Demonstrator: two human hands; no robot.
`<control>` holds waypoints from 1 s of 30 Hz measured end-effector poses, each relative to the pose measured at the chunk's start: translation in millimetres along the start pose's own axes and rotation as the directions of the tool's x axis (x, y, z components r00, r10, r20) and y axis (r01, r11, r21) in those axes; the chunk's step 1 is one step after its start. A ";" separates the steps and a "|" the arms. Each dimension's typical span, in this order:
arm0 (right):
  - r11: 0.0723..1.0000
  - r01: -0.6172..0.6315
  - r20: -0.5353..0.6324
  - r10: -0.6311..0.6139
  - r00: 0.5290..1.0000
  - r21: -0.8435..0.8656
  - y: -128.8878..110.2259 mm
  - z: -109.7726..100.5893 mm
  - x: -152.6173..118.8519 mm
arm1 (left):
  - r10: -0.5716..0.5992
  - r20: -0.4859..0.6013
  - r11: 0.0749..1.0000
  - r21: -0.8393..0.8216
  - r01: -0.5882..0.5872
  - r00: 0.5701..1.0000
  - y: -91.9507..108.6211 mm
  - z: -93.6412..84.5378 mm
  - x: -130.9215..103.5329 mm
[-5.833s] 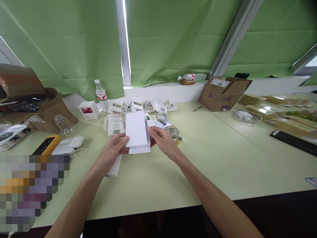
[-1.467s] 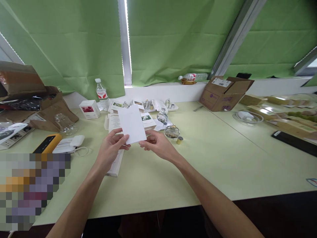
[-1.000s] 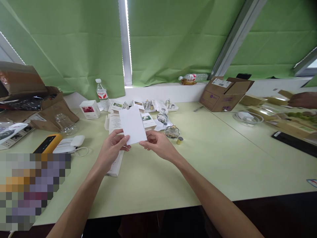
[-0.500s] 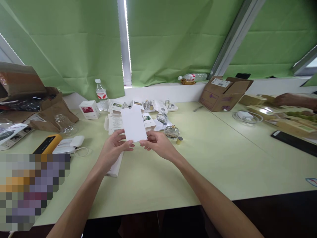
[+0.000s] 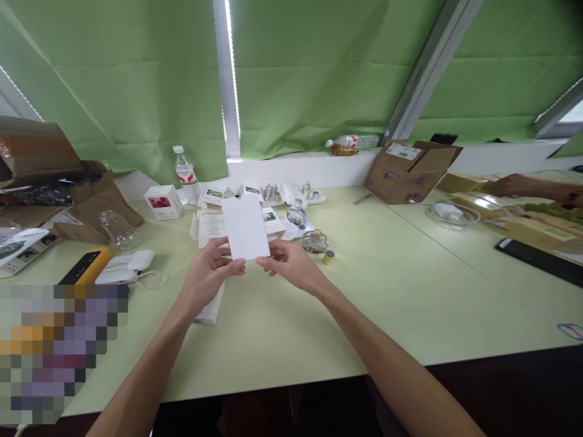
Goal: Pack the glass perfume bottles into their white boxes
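Between my two hands, above the table, I hold up a plain white carton [image 5: 246,229] with its blank face toward me. My left hand [image 5: 210,267] grips its lower left edge, and my right hand [image 5: 294,262] grips the lower right corner, thumbs near the bottom. Its depth and far side are hidden. A round glass perfume bottle [image 5: 314,242] with a gold neck lies just beyond my right hand, with a gold cap [image 5: 328,258] beside it. Under my left wrist lies a flat white box [image 5: 211,311], partly covered.
Behind the carton are printed white boxes [image 5: 212,226], another glass bottle [image 5: 296,215] and trays. A water bottle [image 5: 185,175] and a rose-printed box [image 5: 163,203] stand left. A cardboard box [image 5: 407,173] sits back right; another person's hand [image 5: 512,184] reaches over packages at far right.
The view shifts very slightly. The carton and both my hands stay practically in place; the other person's hand at far right has moved a little left.
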State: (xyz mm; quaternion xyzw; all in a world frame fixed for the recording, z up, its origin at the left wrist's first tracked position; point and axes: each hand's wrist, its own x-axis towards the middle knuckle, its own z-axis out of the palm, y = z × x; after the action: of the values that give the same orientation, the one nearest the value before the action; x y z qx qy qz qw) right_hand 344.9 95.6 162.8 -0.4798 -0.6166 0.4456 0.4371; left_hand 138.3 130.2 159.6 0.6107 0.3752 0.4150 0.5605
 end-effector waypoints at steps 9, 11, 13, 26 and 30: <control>0.999 -0.017 -0.052 0.019 0.998 0.035 -0.3 -5.6 1.4 | -0.002 0.047 0.997 0.074 -0.001 0.999 -1.3 1.2 -0.6; 0.997 -0.027 -0.045 0.030 0.999 0.073 -0.4 -6.4 1.2 | -0.004 0.055 0.997 0.077 0.000 0.998 -1.2 1.1 -0.5; 0.993 -0.038 -0.031 0.042 0.999 0.116 -0.7 -7.2 1.2 | -0.008 0.064 0.998 0.056 0.004 0.998 -0.9 0.9 -0.2; 0.991 -0.089 -0.081 0.097 0.992 0.100 -1.7 -9.5 1.1 | -0.021 0.093 0.999 0.028 0.018 0.995 0.9 0.8 -1.2; 0.992 -0.111 -0.119 0.118 0.986 0.067 -0.5 -9.5 1.8 | -0.014 0.121 0.996 0.088 0.003 0.993 0.9 1.6 -1.6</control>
State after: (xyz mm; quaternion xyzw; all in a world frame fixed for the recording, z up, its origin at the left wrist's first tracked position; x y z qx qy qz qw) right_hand 353.7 98.5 165.6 -0.5276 -0.5464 0.4579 0.4620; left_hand 139.2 128.0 160.3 0.6571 0.3607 0.3578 0.5568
